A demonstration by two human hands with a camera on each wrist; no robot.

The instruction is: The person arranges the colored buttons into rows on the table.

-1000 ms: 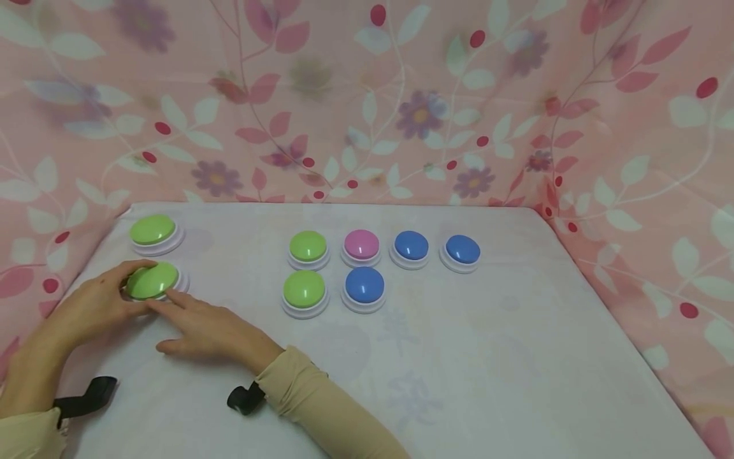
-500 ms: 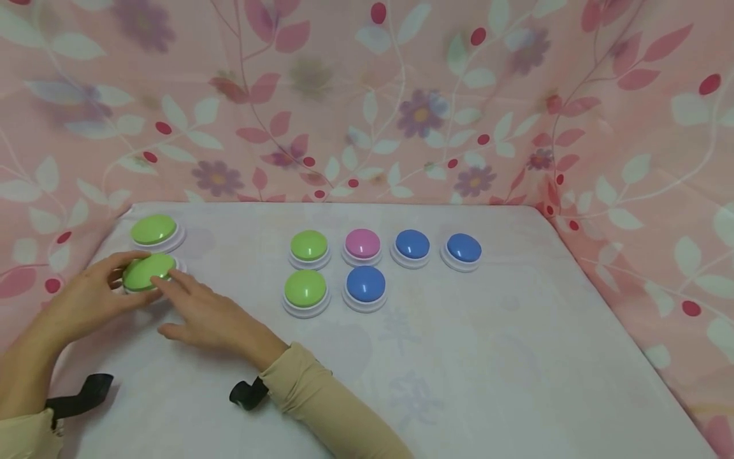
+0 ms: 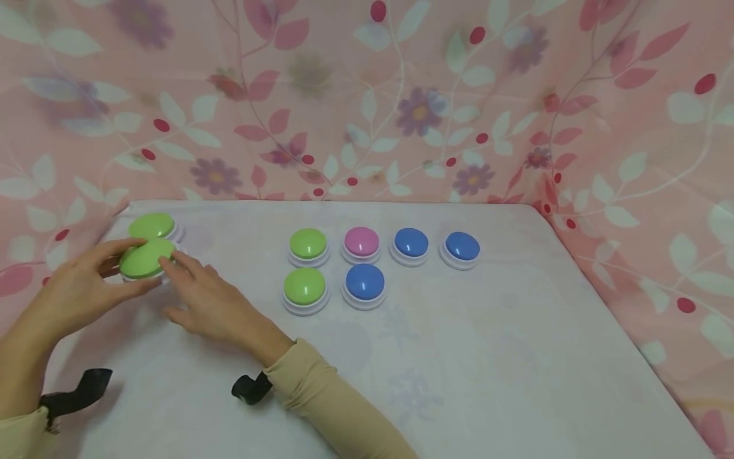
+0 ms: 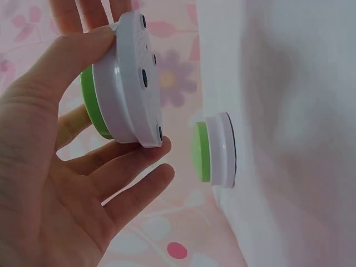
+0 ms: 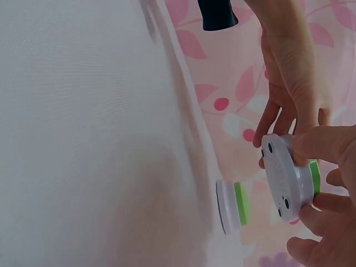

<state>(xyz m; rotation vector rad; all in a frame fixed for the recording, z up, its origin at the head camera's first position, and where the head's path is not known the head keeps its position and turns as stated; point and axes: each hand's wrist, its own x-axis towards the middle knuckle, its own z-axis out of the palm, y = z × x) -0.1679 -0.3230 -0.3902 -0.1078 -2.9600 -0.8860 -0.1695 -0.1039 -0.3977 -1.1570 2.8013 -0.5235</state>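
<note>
A round green buzzer button (image 3: 144, 259) with a white base is held tilted above the table. My left hand (image 3: 86, 287) grips its base, thumb on the near side and fingers round the far side. My right hand (image 3: 215, 306) touches its right edge with extended fingertips, its thumb lower and apart in the head view. The underside (image 4: 146, 83) of the held button shows small dark feet or screws in the left wrist view. Beyond it, a second green button (image 3: 151, 224) sits on the table, partly covered by the held one in the head view.
Mid-table stand two more green buttons (image 3: 308, 244) (image 3: 304, 287), a pink button (image 3: 362, 242) and several blue buttons (image 3: 365, 282). White cloth covers the table (image 3: 487, 357). Pink floral fabric (image 3: 367, 127) rises behind and at both sides. Black wrist mounts (image 3: 80, 392) hang from both wrists.
The held green button has risen off the table and shifted slightly away, now overlapping the far green one. Both hands have moved up with it; the other buttons stay put.
</note>
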